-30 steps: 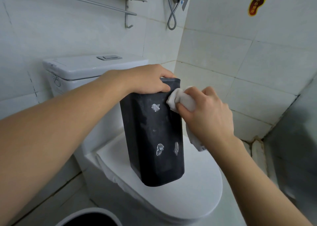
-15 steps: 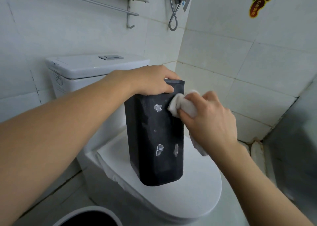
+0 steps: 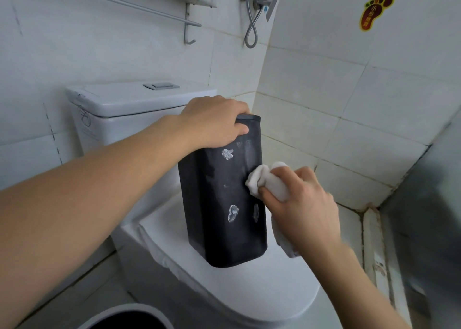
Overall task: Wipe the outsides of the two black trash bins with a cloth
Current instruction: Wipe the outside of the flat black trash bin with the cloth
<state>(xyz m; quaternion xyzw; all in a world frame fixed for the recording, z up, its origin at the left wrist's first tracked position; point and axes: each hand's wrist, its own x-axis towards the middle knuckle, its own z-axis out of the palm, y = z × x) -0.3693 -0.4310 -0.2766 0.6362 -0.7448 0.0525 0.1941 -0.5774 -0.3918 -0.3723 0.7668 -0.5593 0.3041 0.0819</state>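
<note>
Right hand (image 3: 303, 204) gripping cloth (image 3: 264, 182) now lower on black bin (image 3: 224, 191), left hand (image 3: 214, 122) clutching rim, toilet lid (image 3: 262, 291) beneath

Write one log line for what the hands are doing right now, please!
left hand: holds black bin rim | right hand: presses white cloth on bin side | bin: on toilet lid

Matt black bin (image 3: 219, 204), seemingly plastic; soft white cloth (image 3: 262, 181).
</note>
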